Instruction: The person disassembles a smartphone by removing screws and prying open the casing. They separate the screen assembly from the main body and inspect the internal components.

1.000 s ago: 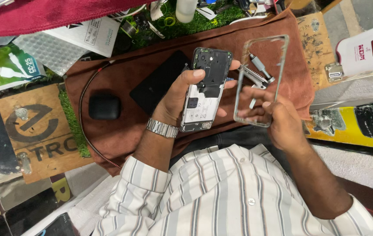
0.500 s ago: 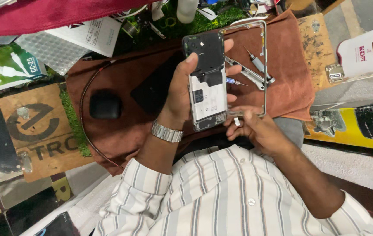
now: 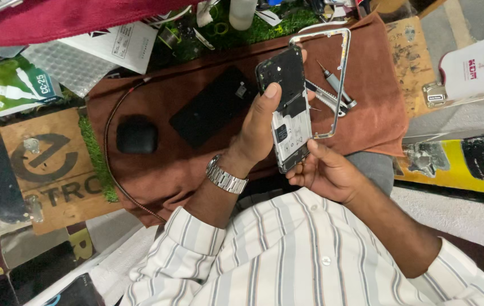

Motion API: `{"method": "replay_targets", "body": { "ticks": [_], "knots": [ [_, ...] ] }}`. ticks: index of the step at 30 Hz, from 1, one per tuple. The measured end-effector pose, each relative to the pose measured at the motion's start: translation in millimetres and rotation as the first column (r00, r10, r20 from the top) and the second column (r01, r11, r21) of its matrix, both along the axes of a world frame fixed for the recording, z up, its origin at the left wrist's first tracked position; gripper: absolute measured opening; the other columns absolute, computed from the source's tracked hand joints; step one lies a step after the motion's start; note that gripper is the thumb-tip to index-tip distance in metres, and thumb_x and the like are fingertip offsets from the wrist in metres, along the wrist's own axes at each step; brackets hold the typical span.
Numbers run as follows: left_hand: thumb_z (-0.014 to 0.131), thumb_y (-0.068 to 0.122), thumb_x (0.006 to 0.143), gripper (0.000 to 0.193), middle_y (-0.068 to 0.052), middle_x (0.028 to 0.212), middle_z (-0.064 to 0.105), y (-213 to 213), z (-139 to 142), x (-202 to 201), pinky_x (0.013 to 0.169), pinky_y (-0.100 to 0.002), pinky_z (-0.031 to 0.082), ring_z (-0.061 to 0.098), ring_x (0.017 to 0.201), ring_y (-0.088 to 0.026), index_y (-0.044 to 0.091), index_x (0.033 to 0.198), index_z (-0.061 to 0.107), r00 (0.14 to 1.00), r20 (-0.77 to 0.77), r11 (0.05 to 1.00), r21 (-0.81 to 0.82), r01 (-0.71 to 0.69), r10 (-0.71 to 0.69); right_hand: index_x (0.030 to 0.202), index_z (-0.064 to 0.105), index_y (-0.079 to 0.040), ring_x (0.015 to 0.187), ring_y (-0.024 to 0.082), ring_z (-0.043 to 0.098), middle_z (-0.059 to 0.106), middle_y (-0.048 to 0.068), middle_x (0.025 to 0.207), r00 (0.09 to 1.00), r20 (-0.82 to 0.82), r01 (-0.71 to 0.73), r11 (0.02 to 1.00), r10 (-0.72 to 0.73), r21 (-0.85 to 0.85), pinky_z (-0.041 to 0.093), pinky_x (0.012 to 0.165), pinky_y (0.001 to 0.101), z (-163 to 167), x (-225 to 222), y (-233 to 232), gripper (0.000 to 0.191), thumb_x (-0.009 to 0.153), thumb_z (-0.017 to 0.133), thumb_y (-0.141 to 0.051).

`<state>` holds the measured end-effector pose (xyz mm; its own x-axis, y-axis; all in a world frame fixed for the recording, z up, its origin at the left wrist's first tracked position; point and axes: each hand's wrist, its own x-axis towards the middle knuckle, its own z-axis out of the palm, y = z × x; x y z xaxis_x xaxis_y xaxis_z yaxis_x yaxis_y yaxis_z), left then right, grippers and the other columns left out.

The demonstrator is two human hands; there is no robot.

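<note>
My left hand [image 3: 258, 131], with a metal watch on its wrist, grips an opened phone [image 3: 289, 113] whose back is off, so black and white inner parts show. My right hand [image 3: 326, 170] touches the phone's lower end and pinches the lower corner of a thin clear phone frame [image 3: 342, 68]. That frame stands just behind and to the right of the phone. Both are held up over a brown cloth [image 3: 185, 164].
On the cloth lie a black phone back panel [image 3: 213, 105], a black oval case [image 3: 137, 135], and metal screwdrivers [image 3: 332, 90] under the frame. A thin cable [image 3: 107, 147] curves along the cloth's left edge. A green box [image 3: 12, 85] and a wooden board [image 3: 49, 170] are at left.
My right hand has brought the clear frame from beside the phone to right behind it. The phone has shifted to the right and tilted, and my right fingers now meet its lower end.
</note>
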<state>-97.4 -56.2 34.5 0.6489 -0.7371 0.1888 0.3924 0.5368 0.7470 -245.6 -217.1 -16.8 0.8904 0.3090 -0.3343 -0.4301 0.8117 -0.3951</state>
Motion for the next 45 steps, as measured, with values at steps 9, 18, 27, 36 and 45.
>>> {"method": "replay_targets", "body": {
  "ticks": [9, 18, 27, 36, 45],
  "knots": [
    [0.039, 0.04, 0.11, 0.058, -0.004, 0.128, 0.068, 37, 20, 50, 0.085, -0.022, 0.056, 0.068, 0.094, -0.007, -0.004, 0.146, 0.051, 0.947, 0.278, 0.949, 0.221, -0.226, 0.16, 0.139, 0.058, 0.008, 0.106, 0.025, 0.068, 0.07, 0.019, 0.122, 0.966, 0.24, 0.151, 0.961, -0.093, -0.233, 0.055, 0.097, 0.0383, 17, -2, -5, 0.034, 0.113, 0.06, -0.014],
    [0.042, -0.002, 0.089, 0.055, -0.009, 0.131, 0.068, 135, 64, 93, 0.068, -0.025, 0.067, 0.071, 0.107, -0.014, 0.005, 0.144, 0.044, 0.847, 0.507, 0.717, 0.529, -0.453, 0.162, 0.135, 0.059, -0.002, 0.116, 0.022, 0.067, 0.069, 0.01, 0.128, 0.941, 0.203, 0.321, 0.899, -0.269, -0.297, 0.056, 0.098, 0.04, -15, 7, -30, 0.032, 0.106, 0.062, -0.014],
    [0.06, 0.029, 0.103, 0.028, -0.023, 0.109, 0.073, 76, -5, 89, 0.09, -0.051, 0.054, 0.069, 0.099, -0.041, 0.016, 0.124, 0.071, 0.739, 0.573, 0.009, 0.792, -0.61, -0.355, 0.136, 0.059, 0.0, 0.111, 0.021, 0.067, 0.069, 0.011, 0.126, 0.95, 0.215, 0.286, 0.908, -0.226, -0.306, 0.055, 0.094, 0.0378, -20, 8, -31, 0.032, 0.109, 0.061, -0.017],
    [0.066, 0.03, 0.089, 0.051, -0.02, 0.108, 0.073, 51, -1, 67, 0.085, -0.052, 0.053, 0.069, 0.098, -0.041, 0.02, 0.139, 0.061, 0.671, 0.711, 0.163, 0.702, -0.693, -0.212, 0.133, 0.059, 0.002, 0.105, 0.019, 0.068, 0.071, 0.01, 0.12, 0.968, 0.185, 0.234, 0.868, -0.168, -0.438, 0.057, 0.088, 0.0362, -18, 10, -24, 0.032, 0.106, 0.059, -0.016],
    [0.087, 0.032, 0.069, 0.065, -0.014, 0.144, 0.052, 16, 23, 26, 0.101, -0.049, 0.05, 0.056, 0.121, -0.046, 0.011, 0.126, 0.064, 0.205, 0.979, 0.578, 0.172, -0.798, -0.008, 0.132, 0.061, 0.002, 0.1, 0.015, 0.069, 0.071, 0.008, 0.115, 0.98, 0.19, 0.156, 0.798, -0.054, -0.582, 0.059, 0.084, 0.033, -23, 15, -20, 0.033, 0.105, 0.059, -0.018]
  ]
}}
